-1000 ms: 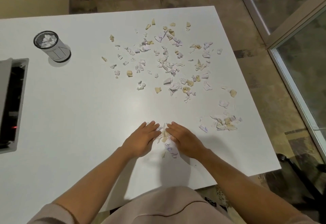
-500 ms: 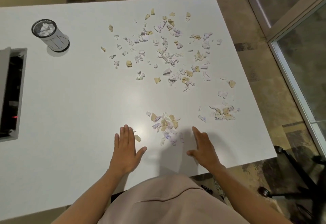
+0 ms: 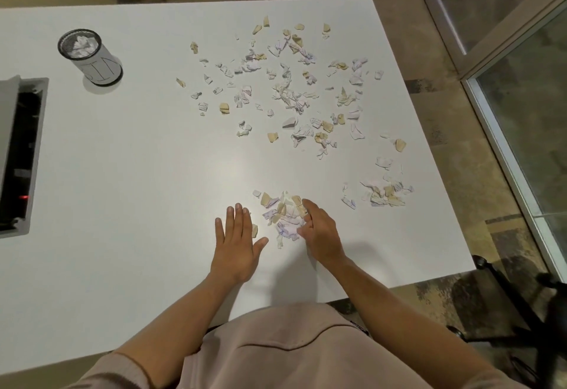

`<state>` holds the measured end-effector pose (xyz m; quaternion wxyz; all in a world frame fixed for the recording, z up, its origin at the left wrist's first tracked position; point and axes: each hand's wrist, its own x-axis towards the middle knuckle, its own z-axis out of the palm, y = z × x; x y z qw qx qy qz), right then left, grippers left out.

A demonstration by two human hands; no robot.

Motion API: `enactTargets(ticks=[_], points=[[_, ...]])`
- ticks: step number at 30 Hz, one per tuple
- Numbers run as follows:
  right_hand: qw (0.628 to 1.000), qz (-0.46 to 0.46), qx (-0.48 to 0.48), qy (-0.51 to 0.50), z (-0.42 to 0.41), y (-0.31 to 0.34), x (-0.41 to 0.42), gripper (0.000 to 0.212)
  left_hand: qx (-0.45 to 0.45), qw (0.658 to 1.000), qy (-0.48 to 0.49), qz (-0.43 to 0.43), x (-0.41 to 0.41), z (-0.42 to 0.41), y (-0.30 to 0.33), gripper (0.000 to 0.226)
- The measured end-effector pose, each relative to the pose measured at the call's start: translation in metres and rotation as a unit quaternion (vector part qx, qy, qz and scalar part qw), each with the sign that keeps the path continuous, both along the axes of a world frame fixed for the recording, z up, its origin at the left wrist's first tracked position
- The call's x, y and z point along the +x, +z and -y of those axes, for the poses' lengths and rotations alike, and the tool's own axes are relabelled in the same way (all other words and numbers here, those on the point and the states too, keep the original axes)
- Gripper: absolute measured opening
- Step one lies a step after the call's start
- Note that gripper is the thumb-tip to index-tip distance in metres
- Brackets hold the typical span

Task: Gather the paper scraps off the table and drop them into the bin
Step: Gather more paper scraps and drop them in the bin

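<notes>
A small heap of paper scraps (image 3: 282, 214) lies on the white table (image 3: 138, 189) near its front edge. My left hand (image 3: 236, 241) lies flat on the table just left of the heap, fingers straight, with one tan scrap (image 3: 254, 230) beside its index finger. My right hand (image 3: 319, 232) rests against the heap's right side, fingers loosely bent and touching the scraps. A wide scatter of white and tan scraps (image 3: 288, 88) covers the far right half of the table. A second small pile (image 3: 383, 192) lies to the right. The small cylindrical bin (image 3: 92, 57), holding crumpled paper, stands far left.
A recessed cable box with an open lid (image 3: 21, 155) is set into the table's left edge. The table's right edge borders stone floor and a glass door (image 3: 506, 51). A black chair base (image 3: 521, 312) stands at the lower right.
Both hands first pressed scraps together, then spread apart flat. Now my right hand has moved back in against the heap's right side, and the left hand has shifted right.
</notes>
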<state>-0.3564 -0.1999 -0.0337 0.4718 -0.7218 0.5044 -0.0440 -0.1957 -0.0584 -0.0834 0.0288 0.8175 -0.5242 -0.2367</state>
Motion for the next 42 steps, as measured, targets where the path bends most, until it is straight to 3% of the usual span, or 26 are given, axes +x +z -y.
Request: enactTargets(ticks=[2, 5, 7, 10, 12, 16, 18, 28, 31, 35, 39, 42], points=[[0.999, 0.026, -0.014, -0.018, 0.001, 0.004, -0.002, 0.045, -0.009, 1.0, -0.012, -0.006, 0.003, 0.002, -0.002, 0.081], [0.977, 0.033, -0.209, 0.03, -0.001, 0.003, -0.026, 0.031, -0.021, 0.999, -0.04, -0.014, 0.011, -0.002, -0.005, 0.082], [0.963, 0.011, -0.258, 0.081, -0.002, -0.001, -0.052, 0.027, -0.025, 0.998, -0.062, -0.006, 0.015, -0.006, -0.005, 0.084], [0.969, -0.053, -0.205, 0.126, -0.008, -0.007, -0.086, 0.024, -0.029, 0.997, -0.069, -0.008, 0.016, -0.007, -0.004, 0.084], [0.95, -0.089, -0.237, 0.183, -0.017, -0.016, -0.105, 0.03, -0.029, 0.997, -0.066, -0.007, 0.014, -0.007, -0.003, 0.085], [0.905, -0.204, -0.25, 0.276, -0.035, -0.033, -0.129, 0.074, -0.028, 0.997, -0.067, -0.003, 0.014, -0.007, -0.003, 0.085], [0.897, -0.231, -0.248, 0.285, -0.044, -0.039, -0.13, 0.085, -0.029, 0.997, -0.065, -0.005, 0.013, -0.007, -0.003, 0.085], [0.906, -0.195, -0.218, 0.307, -0.037, -0.037, -0.051, 0.092, -0.007, 0.998, -0.054, -0.015, 0.012, -0.004, -0.006, 0.078], [0.926, -0.15, -0.214, 0.273, -0.027, -0.036, -0.036, 0.097, -0.013, 0.998, -0.059, -0.032, 0.014, 0.0, -0.005, 0.08], [0.959, -0.094, -0.175, 0.201, -0.009, -0.028, -0.013, 0.114, -0.03, 0.993, -0.081, -0.08, 0.025, 0.017, 0.002, 0.104], [0.946, -0.111, -0.17, 0.253, 0.012, -0.021, 0.005, 0.122, -0.019, 0.984, -0.134, -0.115, 0.035, 0.046, 0.014, 0.129], [0.927, -0.172, -0.152, 0.296, 0.021, -0.019, 0.017, 0.122, -0.01, 0.982, -0.152, -0.114, 0.034, 0.059, 0.019, 0.134]])
